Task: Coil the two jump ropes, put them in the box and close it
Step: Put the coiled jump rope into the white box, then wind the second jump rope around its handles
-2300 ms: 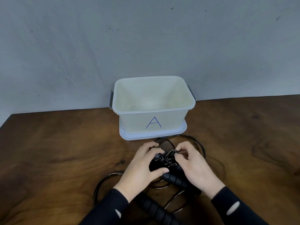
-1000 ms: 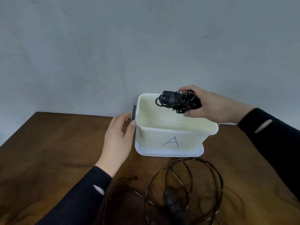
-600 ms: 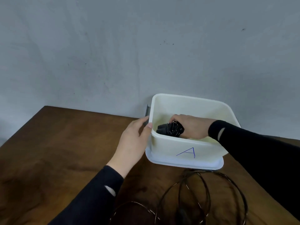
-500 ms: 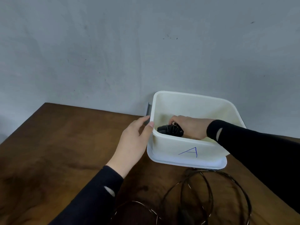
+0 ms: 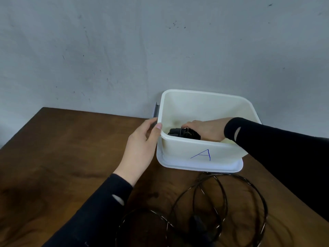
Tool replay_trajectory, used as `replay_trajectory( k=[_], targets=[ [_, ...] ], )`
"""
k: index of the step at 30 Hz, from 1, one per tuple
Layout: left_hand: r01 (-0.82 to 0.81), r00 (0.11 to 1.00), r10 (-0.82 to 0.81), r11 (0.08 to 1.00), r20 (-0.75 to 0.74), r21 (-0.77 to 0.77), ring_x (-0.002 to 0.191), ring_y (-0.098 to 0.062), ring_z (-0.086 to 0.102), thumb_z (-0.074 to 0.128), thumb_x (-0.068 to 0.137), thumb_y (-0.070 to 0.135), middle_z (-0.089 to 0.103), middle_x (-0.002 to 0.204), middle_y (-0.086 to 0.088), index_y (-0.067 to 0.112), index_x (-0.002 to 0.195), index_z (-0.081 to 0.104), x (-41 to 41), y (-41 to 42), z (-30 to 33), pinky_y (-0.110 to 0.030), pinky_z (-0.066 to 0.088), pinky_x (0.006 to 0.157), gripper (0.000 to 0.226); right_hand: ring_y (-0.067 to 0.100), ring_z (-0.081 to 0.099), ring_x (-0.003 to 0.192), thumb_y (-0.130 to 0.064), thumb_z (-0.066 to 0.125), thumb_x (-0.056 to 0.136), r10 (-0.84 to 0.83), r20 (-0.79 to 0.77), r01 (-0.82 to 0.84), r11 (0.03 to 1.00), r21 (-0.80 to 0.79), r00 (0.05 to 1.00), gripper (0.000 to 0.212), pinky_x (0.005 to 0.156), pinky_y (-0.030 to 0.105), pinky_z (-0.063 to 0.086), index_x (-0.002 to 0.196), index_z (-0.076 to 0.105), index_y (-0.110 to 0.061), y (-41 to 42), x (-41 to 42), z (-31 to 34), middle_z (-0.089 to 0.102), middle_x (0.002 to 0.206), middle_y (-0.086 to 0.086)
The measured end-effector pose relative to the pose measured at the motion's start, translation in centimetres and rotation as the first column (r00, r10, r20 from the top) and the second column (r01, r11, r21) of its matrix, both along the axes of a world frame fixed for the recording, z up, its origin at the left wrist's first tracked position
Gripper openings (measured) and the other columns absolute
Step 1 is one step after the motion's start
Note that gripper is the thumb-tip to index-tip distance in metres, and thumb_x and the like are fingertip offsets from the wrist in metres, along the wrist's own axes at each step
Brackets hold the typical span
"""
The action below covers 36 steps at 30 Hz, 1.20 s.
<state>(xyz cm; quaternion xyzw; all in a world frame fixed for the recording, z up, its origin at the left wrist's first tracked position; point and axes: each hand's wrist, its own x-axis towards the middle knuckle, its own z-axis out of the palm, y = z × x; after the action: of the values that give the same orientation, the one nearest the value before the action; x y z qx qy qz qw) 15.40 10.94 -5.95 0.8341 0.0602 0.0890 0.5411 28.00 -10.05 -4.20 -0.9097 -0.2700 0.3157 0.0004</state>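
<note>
the box (image 5: 204,147) stands on its lid (image 5: 199,166) at the table's (image 5: 62,148) back edge, against the wall (image 5: 142,50). one coiled rope (image 5: 184,134) lies inside it; the other rope (image 5: 219,207) sprawls on the table before it.

white box (image 5: 179,148), blue "a" (image 5: 202,155); black ropes (image 5: 220,202); brown table (image 5: 62,148).

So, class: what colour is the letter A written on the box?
Blue, on the white box's front wall, in the head view.
</note>
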Motion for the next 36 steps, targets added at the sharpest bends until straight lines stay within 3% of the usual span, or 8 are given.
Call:
replay_trajectory(
  k=[5, 9, 13, 17, 21, 24, 28, 36],
  targets=[
    [-0.019, 1.0, 0.018, 0.998, 0.008, 0.066, 0.119, -0.01, 0.056, 0.044, 0.102, 0.041, 0.06, 0.133, 0.008, 0.027, 0.14, 0.05, -0.7, -0.1, 0.2, -0.03, 0.047, 0.1, 0.042, 0.02, 0.047, 0.139, -0.037, 0.06, 0.099, -0.088, 0.091, 0.076, 0.989, 0.129, 0.992, 0.065, 0.11, 0.032, 0.036, 0.156, 0.033, -0.023, -0.5, -1.2, 2.7, 0.045, 0.156, -0.001],
    [-0.142, 0.969, 0.098, 0.972, 0.226, 0.188, 0.113, -0.012, 0.055, 0.048, 0.1, 0.035, 0.055, 0.125, 0.001, 0.017, 0.133, 0.056, -3.6, 0.6, 0.3, -0.037, 0.05, 0.097, 0.038, 0.004, 0.063, 0.108, -0.04, 0.06, 0.098, -0.366, 0.27, 0.169, 0.817, 0.552, 0.89, 0.028, 0.081, 0.007, 0.041, 0.125, 0.063, -0.032, -2.7, -5.0, 6.6, 0.067, 0.122, -0.015],
    [0.189, 0.854, -0.394, 0.844, 0.34, 0.502, 0.101, -0.017, 0.06, 0.051, 0.099, 0.038, 0.064, 0.107, 0.002, 0.013, 0.108, 0.07, -9.5, 0.7, -0.7, -0.037, 0.048, 0.091, 0.033, -0.008, 0.062, 0.087, -0.032, 0.064, 0.096, -0.529, 0.249, 0.161, 0.612, 0.775, 0.811, 0.011, 0.074, 0.009, 0.04, 0.105, 0.071, -0.032, -4.5, -13.4, 9.0, 0.069, 0.09, -0.024],
    [0.475, 0.637, -0.77, 0.401, 0.008, 0.783, 0.118, -0.007, 0.051, 0.052, 0.097, 0.054, 0.059, 0.122, 0.012, 0.03, 0.12, 0.066, -14.4, 0.8, -3.5, -0.03, 0.037, 0.103, 0.037, -0.002, 0.067, 0.091, -0.039, 0.066, 0.093, -0.506, 0.104, 0.322, 0.681, 0.658, 0.856, 0.014, 0.082, 0.019, 0.052, 0.104, 0.072, -0.034, -6.1, -21.9, 6.4, 0.073, 0.096, -0.018],
    [0.566, 0.597, -0.787, 0.272, -0.159, 0.778, 0.14, -0.005, 0.033, 0.044, 0.095, 0.061, 0.048, 0.143, 0.016, 0.038, 0.135, 0.054, -16.7, 0.5, -5.3, -0.036, 0.021, 0.117, 0.047, 0.001, 0.064, 0.104, -0.057, 0.062, 0.091, -0.449, 0.078, 0.39, 0.84, 0.376, 0.89, 0.042, 0.093, 0.024, 0.051, 0.127, 0.063, -0.035, -6.0, -27.4, 1.2, 0.07, 0.111, -0.013],
    [0.582, 0.587, -0.775, 0.202, -0.234, 0.788, 0.141, -0.007, 0.032, 0.043, 0.09, 0.068, 0.047, 0.145, 0.013, 0.037, 0.14, 0.048, -17.6, -0.2, -6.3, -0.041, 0.02, 0.119, 0.059, 0.008, 0.06, 0.116, -0.06, 0.064, 0.088, -0.441, -0.007, 0.425, 0.859, 0.287, 0.897, 0.069, 0.097, 0.024, 0.048, 0.147, 0.044, -0.032, -5.2, -30.1, -1.2, 0.064, 0.129, -0.007],
    [0.502, 0.633, -0.755, 0.231, -0.172, 0.833, 0.122, -0.008, 0.049, 0.052, 0.091, 0.057, 0.058, 0.124, 0.014, 0.035, 0.134, 0.052, -18.2, -1.1, -7.4, -0.041, 0.036, 0.109, 0.049, 0.014, 0.054, 0.13, -0.047, 0.065, 0.093, -0.506, -0.044, 0.496, 0.821, 0.284, 0.862, 0.075, 0.103, 0.026, 0.045, 0.156, 0.032, -0.024, -4.0, -31.7, -3.5, 0.057, 0.143, 0.0],
    [0.378, 0.653, -0.751, 0.437, 0.1, 0.816, 0.109, -0.013, 0.052, 0.061, 0.093, 0.044, 0.055, 0.116, 0.007, 0.028, 0.128, 0.056, -18.5, -1.3, -4.2, -0.038, 0.035, 0.105, 0.039, 0.005, 0.06, 0.099, -0.028, 0.053, 0.094, -0.559, -0.012, 0.5, 0.732, 0.463, 0.829, 0.034, 0.087, 0.025, 0.051, 0.128, 0.052, -0.032, -4.8, -32.0, -1.0, 0.063, 0.113, -0.011]
  ],
)
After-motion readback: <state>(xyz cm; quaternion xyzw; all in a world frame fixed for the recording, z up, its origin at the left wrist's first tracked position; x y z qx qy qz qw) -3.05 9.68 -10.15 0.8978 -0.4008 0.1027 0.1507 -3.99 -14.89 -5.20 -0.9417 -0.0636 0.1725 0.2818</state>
